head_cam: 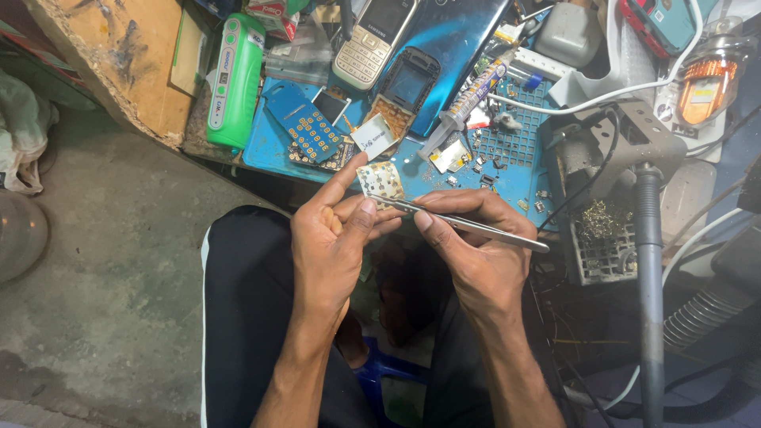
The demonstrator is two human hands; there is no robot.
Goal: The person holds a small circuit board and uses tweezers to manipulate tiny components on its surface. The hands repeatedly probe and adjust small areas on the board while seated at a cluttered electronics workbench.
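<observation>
Left hand [333, 238]: one keypad board [380, 181] is pinched in its fingers, lower edge hidden.
Right hand [476, 254]: one tweezers [468, 224] is gripped.
Bench [515, 170]: two phones are counted.

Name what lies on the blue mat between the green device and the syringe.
In the head view, between the green device and the syringe lie a blue keypad sheet, a gold phone and an open phone frame.
</observation>
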